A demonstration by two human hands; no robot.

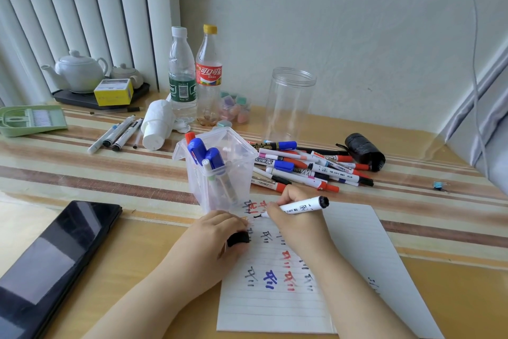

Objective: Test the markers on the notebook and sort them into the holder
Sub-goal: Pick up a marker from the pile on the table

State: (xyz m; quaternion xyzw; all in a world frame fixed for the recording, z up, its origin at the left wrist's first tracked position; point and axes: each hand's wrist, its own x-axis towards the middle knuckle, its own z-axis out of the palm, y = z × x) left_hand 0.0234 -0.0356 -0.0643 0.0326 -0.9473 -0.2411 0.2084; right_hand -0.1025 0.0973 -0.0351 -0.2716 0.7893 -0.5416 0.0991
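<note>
My right hand (291, 217) grips a white marker (302, 205) with a black end, its tip touching the top of the lined notebook page (275, 305). The page carries several red, blue and black test marks. My left hand (220, 231) rests on the page's left edge and holds a black cap (238, 238). Just beyond my hands stands a clear plastic holder (220, 168) with blue-capped and red-capped markers in it. A pile of several loose markers (308, 165) lies to the right of the holder.
A black tablet (52, 259) lies at the front left. At the back stand two bottles (192, 77), a clear jar (291, 102), a tissue roll (158, 124), several loose pens (118, 132), a green tray (30, 119) and a teapot (77, 70). A black roll (362, 150) lies right of the pile.
</note>
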